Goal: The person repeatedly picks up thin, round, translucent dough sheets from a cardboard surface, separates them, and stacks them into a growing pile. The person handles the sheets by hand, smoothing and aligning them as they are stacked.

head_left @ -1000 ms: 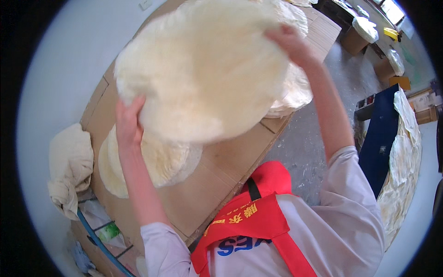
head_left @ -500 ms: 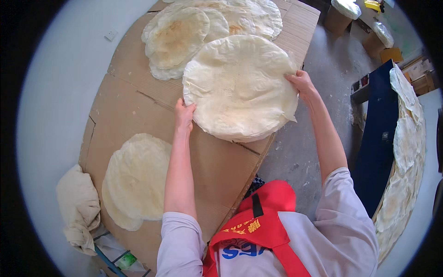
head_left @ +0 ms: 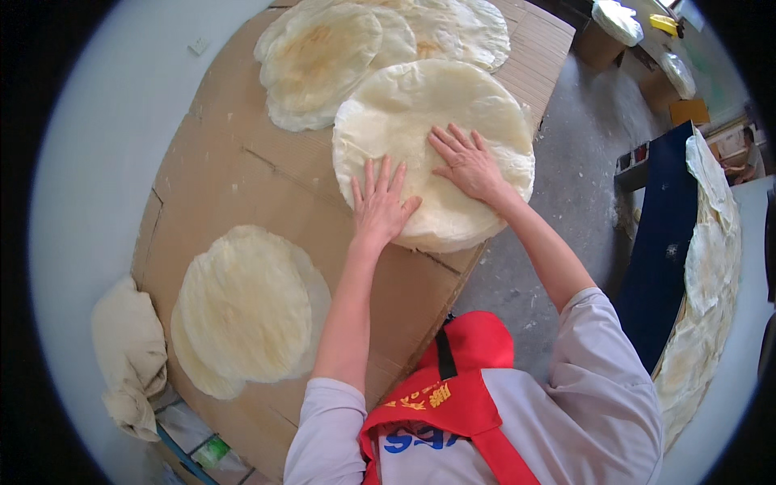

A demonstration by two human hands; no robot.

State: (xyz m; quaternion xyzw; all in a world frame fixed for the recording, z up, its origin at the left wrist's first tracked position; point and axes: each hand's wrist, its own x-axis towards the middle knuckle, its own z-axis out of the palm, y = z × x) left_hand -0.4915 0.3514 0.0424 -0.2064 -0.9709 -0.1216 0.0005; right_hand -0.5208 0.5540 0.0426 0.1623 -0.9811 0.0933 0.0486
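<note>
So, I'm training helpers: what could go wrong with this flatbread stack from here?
The flatbread stack appears to reach the edge of the cardboard, so a sideways push might slide some off. The left hand and right hand lie spread on top, so uneven pressing could crease or tear it.

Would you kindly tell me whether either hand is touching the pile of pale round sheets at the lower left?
No, the left hand and right hand both rest on the thicker round stack.
</note>
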